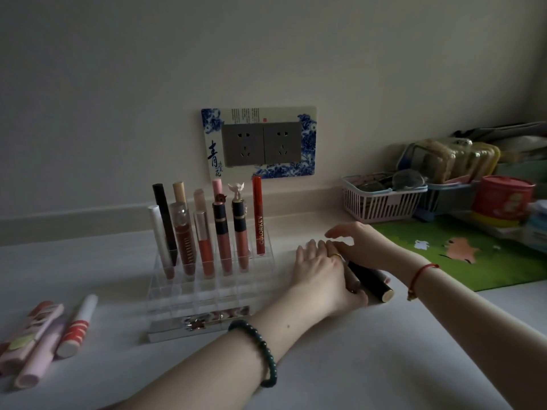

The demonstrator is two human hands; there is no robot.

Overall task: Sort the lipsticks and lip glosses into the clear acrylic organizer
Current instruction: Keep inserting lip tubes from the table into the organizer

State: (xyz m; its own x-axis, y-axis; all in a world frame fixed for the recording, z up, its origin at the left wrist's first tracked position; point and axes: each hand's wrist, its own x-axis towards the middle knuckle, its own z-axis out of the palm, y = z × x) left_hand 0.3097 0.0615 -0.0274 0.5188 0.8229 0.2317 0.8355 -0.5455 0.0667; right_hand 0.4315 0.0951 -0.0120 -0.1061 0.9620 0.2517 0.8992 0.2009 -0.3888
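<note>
The clear acrylic organizer [207,288] stands mid-table, and several lip glosses [222,232] are upright in its back rows. Right of it, my left hand [319,273] lies palm down over lipsticks on the table, its fingers fairly straight and its thumb beside a slim brown tube [352,276]. A black lipstick with a gold end [373,283] sticks out from under that hand. My right hand [361,247] hovers just behind, with loosely curved fingers meeting the left hand's fingers. Three more tubes [75,329] lie at the far left.
A flat silver case [195,322] lies against the organizer's front. At the back right are a pink basket [381,202], a red tin [503,199] and a green mat [479,255]. A double wall socket [262,143] is behind the organizer.
</note>
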